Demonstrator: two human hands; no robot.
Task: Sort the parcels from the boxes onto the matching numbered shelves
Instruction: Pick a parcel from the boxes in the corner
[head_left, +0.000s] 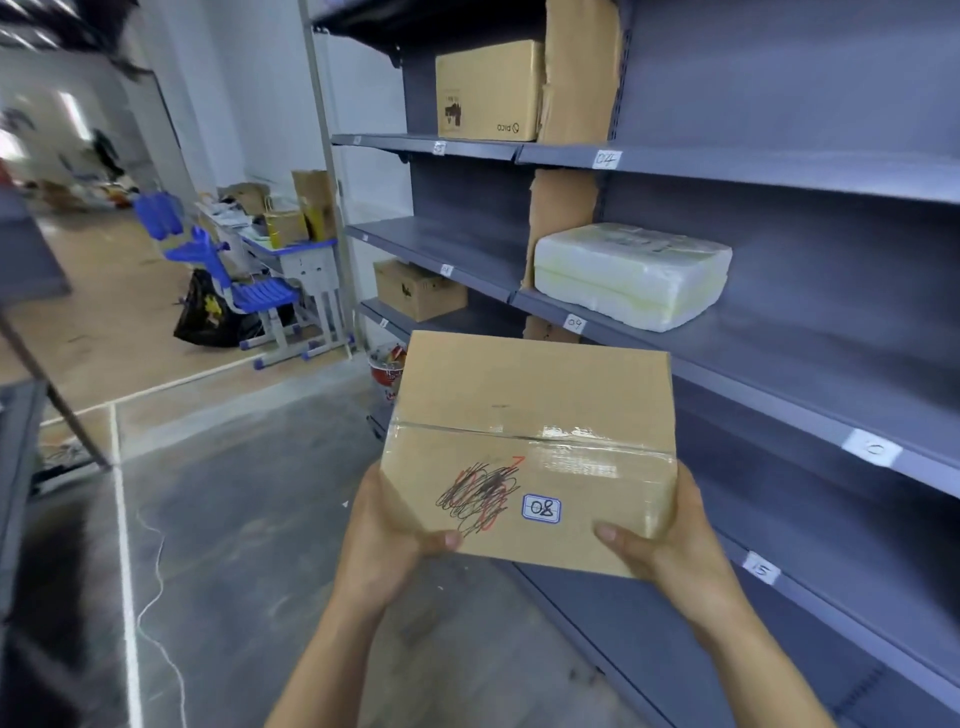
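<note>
Cardboard parcel (530, 447), marked 08, in front of us — left hand (387, 525) and right hand (670, 535) at its near corners, fingers (444, 540) grasping it. Just beyond it, shelf tag 09 (574, 323); bay 08 probably one left — up-left.

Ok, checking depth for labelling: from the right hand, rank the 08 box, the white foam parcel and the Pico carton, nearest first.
1. 08 box, held in the right hand.
2. white foam parcel, shelf 09 ahead.
3. Pico carton, upper shelf, farther left.
</note>
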